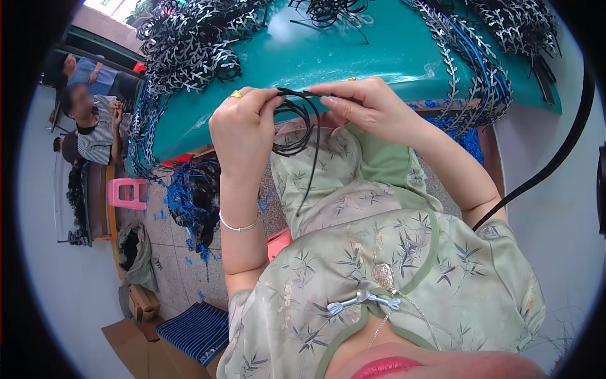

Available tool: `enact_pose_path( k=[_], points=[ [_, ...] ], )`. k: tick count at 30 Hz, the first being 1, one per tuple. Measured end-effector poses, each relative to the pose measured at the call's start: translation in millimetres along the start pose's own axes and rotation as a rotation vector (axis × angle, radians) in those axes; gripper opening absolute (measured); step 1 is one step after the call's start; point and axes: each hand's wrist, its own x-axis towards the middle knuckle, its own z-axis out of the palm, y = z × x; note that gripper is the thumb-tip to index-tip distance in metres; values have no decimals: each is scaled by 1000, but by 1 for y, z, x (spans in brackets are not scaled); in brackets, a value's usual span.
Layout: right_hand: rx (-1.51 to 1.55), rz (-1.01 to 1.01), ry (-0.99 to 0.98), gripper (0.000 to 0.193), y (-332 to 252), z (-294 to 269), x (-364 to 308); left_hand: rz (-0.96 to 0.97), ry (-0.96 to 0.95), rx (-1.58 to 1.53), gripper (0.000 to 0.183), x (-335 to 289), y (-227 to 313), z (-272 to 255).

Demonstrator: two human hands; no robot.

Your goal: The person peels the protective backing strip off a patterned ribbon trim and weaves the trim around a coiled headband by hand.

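Note:
Over the near edge of the green table, my left hand [242, 129] pinches a looped coil of thin black cord [307, 134] between thumb and fingers. The loops hang to the right of that hand, and one loose tail drops lower in front of my clothes. My right hand [369, 108] has thumb and forefinger closed on a stretch of the same black cord, which runs across from the left fingertips. Both hands are raised close together, a short gap apart. Whether the cord's end lies in my right fingers is too small to tell.
The green table [328, 57] carries a heap of black-and-silver leafy trim [189, 57], more trim strands [464, 69] at right and a bundle of black cord [334, 9]. A pink stool [128, 193], a black bag [196, 196] with blue scraps and people [95, 120] are at left.

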Motion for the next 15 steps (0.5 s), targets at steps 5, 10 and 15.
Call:
enact_pose_path(
  k=[5, 10, 15],
  points=[
    [24, 31, 0, 26, 0, 1, 1, 43, 34, 64, 7, -1, 0, -1],
    [67, 60, 6, 24, -13, 3, 5, 57, 69, 92, 8, -1, -1, -2],
    [-14, -55, 63, 24, -8, 8, 5, -20, 116, 58, 6, -4, 0, 2]
  ],
)
